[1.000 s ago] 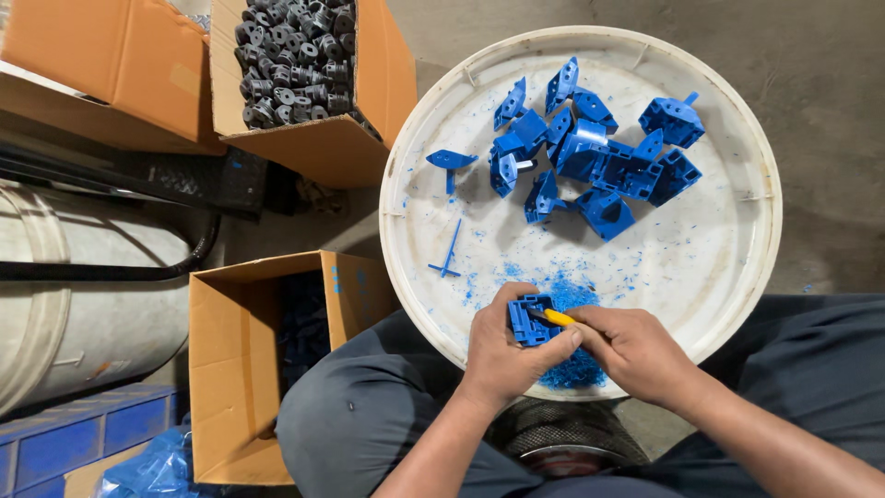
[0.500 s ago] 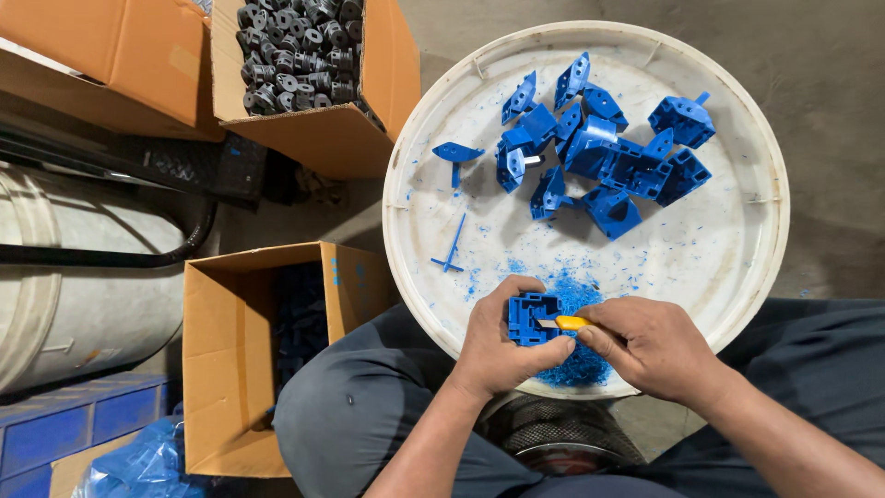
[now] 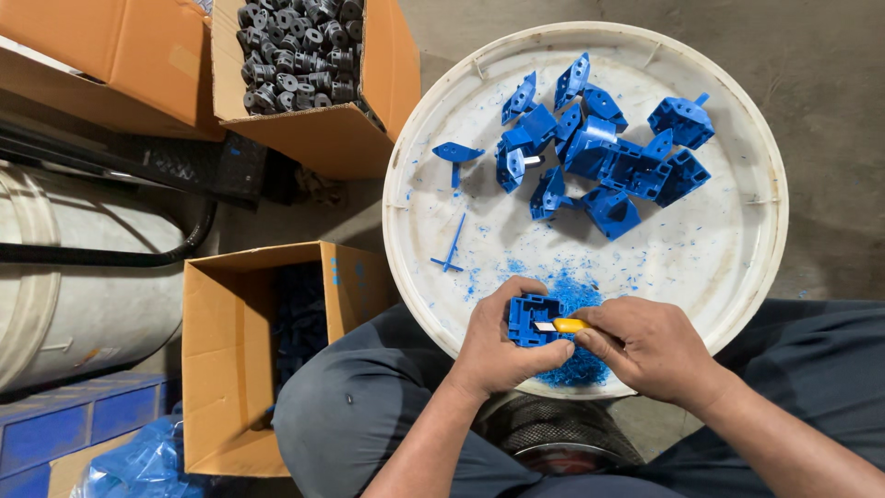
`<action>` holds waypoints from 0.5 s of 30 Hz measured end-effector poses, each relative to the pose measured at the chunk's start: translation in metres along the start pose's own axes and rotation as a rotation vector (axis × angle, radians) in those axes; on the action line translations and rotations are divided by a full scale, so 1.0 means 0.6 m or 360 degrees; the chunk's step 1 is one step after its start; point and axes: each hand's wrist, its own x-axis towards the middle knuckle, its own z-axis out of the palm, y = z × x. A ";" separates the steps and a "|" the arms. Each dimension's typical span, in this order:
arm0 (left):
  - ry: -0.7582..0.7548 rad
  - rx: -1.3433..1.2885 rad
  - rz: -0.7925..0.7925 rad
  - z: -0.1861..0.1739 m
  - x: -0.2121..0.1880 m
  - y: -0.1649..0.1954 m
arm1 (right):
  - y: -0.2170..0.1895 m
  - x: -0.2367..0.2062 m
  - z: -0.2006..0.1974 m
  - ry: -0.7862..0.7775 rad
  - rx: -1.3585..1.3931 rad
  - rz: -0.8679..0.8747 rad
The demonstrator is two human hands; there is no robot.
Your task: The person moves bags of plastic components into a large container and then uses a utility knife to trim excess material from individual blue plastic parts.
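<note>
Left hand (image 3: 502, 346) holds a small blue plastic part (image 3: 533, 319), fingers wrapped around its left and near sides, thumb under it. Right hand (image 3: 650, 350) pinches a yellow-handled blade (image 3: 564, 326), fingers closed narrow on the handle, short metal tip touching the right edge of the part. Both hands sit at the near rim of the round white tray (image 3: 765, 166), just over a heap of blue shavings (image 3: 576, 295).

Change since a second ago: little. The hands keep the same grip and the same spot; the part sits a touch more squarely between the two hands and the blade tip stays against its right edge. The view shifts slightly, no more. The pile of blue parts (image 3: 604, 152) at the far side of the tray looks the same, as do the lone flat blue piece (image 3: 456, 152) at left and the thin blue stick (image 3: 452, 244) near it. My read: trimming of this one part is in progress, not finished, since the blade is on it and it has not been set down.

Left of the tray, an open cardboard box (image 3: 221, 360) holds dark blue pieces, contents mostly in shadow. Far left, another cardboard box (image 3: 318, 83) is full of black ring-shaped parts (image 3: 295, 51). The person's lap in dark grey trousers (image 3: 369, 415) is under the tray's near edge.
</note>
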 end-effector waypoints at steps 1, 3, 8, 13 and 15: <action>-0.0001 0.0022 0.0010 0.000 0.000 0.000 | 0.000 0.000 0.000 -0.0004 -0.0008 0.0008; -0.0003 0.0066 0.0032 -0.001 0.001 0.000 | -0.001 -0.001 0.000 -0.0012 -0.0024 0.0022; 0.0000 0.0019 -0.0009 -0.002 0.002 -0.002 | -0.001 -0.001 0.002 0.0034 -0.0006 0.0001; -0.0036 -0.0122 -0.0028 -0.001 0.002 -0.003 | -0.001 -0.002 0.003 0.0038 -0.0003 0.0039; -0.0044 -0.0112 -0.0019 -0.001 0.002 -0.003 | -0.001 -0.001 0.005 0.0025 -0.0022 0.0034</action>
